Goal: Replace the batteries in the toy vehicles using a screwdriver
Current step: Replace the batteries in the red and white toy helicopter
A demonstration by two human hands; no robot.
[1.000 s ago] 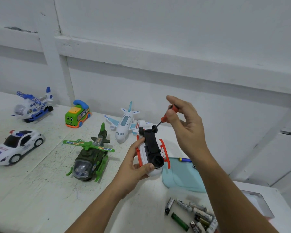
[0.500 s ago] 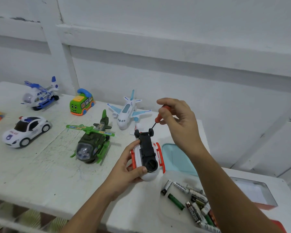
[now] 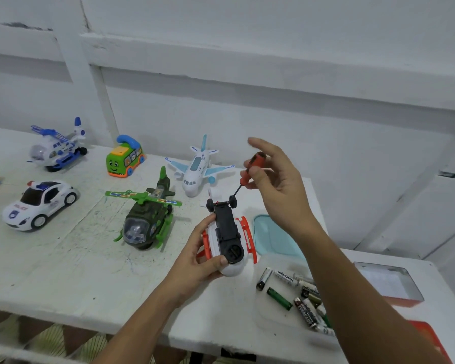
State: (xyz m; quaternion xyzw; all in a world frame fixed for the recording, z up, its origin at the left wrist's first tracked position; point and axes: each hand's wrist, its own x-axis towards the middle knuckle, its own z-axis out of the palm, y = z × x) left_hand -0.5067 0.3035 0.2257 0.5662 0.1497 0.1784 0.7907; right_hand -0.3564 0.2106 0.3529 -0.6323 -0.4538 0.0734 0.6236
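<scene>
Task's thing: the white-and-orange toy helicopter (image 3: 227,232) is at frame centre, held over the desk (image 3: 63,271), black underside up.
Left hand: your left hand (image 3: 195,258) grips the toy's nose and left flank, thumb curled over the nose.
Right hand: your right hand (image 3: 279,187) pinches the orange screwdriver (image 3: 252,169) by its handle; the forefinger stands straight and free.
Key relation: the toy's long axis runs from nose, lower centre, up to the wheels; the blade slants down-left from your right hand to that wheel end. Whether it sits in a screw cannot be told.
Room: batteries (image 3: 300,298) and a teal lid (image 3: 273,237) crowd the right; the green helicopter (image 3: 147,216) stands left; bare desk lies lower left.
</scene>
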